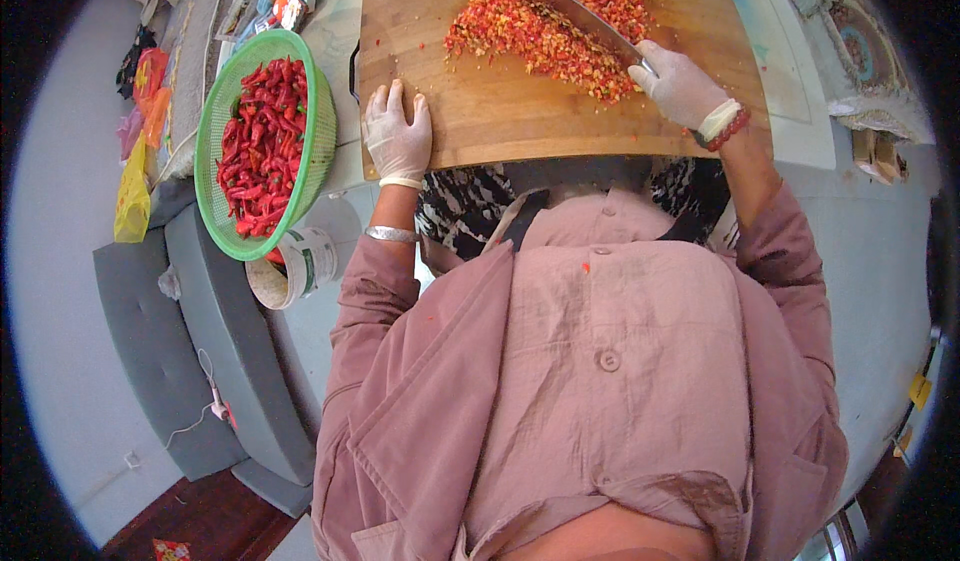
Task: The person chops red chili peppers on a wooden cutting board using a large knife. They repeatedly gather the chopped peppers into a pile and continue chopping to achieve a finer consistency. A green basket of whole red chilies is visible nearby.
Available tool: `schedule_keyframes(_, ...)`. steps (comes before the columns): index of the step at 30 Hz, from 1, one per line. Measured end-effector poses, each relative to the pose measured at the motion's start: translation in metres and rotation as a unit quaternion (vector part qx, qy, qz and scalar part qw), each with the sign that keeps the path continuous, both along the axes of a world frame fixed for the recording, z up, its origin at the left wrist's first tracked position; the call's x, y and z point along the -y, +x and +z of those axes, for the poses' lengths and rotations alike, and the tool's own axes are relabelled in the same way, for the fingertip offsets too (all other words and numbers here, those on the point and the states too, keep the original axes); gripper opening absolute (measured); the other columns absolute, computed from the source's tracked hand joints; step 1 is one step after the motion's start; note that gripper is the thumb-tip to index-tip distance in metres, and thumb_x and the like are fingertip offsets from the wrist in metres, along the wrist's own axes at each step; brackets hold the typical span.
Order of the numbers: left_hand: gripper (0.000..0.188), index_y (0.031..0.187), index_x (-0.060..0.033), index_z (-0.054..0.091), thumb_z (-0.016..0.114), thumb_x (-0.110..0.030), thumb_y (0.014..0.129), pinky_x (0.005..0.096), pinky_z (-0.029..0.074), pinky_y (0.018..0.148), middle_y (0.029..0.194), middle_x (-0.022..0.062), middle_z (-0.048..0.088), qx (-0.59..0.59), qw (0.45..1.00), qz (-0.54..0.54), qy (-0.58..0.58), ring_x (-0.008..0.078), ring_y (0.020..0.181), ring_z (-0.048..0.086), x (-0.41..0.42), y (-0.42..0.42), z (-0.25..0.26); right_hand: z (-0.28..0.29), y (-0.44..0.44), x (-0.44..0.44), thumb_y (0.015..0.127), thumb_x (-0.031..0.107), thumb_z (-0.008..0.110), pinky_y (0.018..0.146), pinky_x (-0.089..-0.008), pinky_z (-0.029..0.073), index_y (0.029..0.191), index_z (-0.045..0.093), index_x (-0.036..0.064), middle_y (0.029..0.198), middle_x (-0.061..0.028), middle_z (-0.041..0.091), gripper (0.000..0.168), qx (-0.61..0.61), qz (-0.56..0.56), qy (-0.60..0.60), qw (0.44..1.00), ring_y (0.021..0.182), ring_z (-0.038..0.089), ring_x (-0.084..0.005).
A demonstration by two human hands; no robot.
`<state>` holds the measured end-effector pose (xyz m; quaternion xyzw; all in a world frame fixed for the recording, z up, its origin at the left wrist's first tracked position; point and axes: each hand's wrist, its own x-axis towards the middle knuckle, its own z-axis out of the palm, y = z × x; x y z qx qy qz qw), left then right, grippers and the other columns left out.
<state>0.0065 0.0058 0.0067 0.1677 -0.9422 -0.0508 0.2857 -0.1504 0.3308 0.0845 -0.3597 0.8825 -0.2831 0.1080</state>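
My right hand, in a pale thin glove, is closed on the handle of a cleaver with a wide steel blade. The blade lies across a heap of chopped red chili peppers on a large wooden cutting board. Gloved too, my left hand rests on the board's near left corner with its fingers apart and nothing in it. The blade's lower edge is hidden among the chopped pieces.
Left of the board stands a green plastic colander of whole red chilies. Below it is a white plastic bucket. A grey sofa with a power strip stands at the left. Packets lie beyond the colander.
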Motion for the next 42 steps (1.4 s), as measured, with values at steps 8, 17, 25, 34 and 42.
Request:
schedule_keyframes(8,0.041,0.111,-0.0025,0.055,0.057,-0.03,0.081,0.0404,0.037,0.093,0.113,0.021,0.053,-0.003,1.0,0.001,-0.007,0.035,0.105,0.049,0.001,0.001,-0.002,0.036,0.004,-0.018,0.087,0.024,0.048,0.068,-0.0427,0.042,0.097,0.048,-0.001,0.085,-0.024,0.056,0.026,-0.017,0.02,-0.035,0.999,0.084,0.054,-0.0402)
schedule_keyframes(17,0.041,0.112,-0.0028,0.055,0.058,-0.029,0.08,0.0402,0.038,0.092,0.113,0.0203,0.052,0.0,1.0,0.001,0.005,0.0346,0.106,0.048,-0.001,0.001,0.001,0.017,0.016,-0.058,0.086,0.021,0.05,0.066,-0.0411,0.043,0.098,0.049,-0.001,0.08,-0.0216,0.057,0.025,0.053,0.019,0.02,0.998,0.08,0.055,-0.0388)
schedule_keyframes(25,0.04,0.111,-0.0032,0.055,0.058,-0.028,0.08,0.0411,0.037,0.093,0.114,0.0205,0.052,-0.001,1.0,0.009,0.012,0.0349,0.107,0.048,-0.002,0.0,0.003,0.013,-0.004,-0.01,0.085,0.025,0.05,0.068,-0.0468,0.044,0.1,0.05,0.004,0.081,-0.0232,0.059,0.026,-0.022,0.009,0.031,0.999,0.081,0.056,-0.0413)
schedule_keyframes(34,0.041,0.114,-0.0048,0.054,0.058,-0.029,0.08,0.0408,0.036,0.094,0.117,0.0207,0.05,0.011,0.999,0.022,0.034,0.0346,0.108,0.047,-0.005,0.003,0.006,0.032,-0.006,0.002,0.085,0.025,0.052,0.066,-0.0457,0.043,0.098,0.05,0.001,0.08,-0.0235,0.058,0.027,-0.011,-0.029,-0.018,0.999,0.079,0.056,-0.0402)
schedule_keyframes(42,0.031,0.111,-0.0057,0.056,0.057,-0.008,0.081,0.0388,0.037,0.093,0.116,0.0164,0.051,-0.139,0.982,-0.05,0.116,0.031,0.109,0.047,-0.017,0.011,0.025,0.029,0.036,0.007,0.084,0.022,0.052,0.059,-0.035,0.043,0.122,0.045,0.003,0.068,-0.0137,0.055,0.043,0.127,-0.079,-0.141,0.979,0.062,0.056,-0.0252)
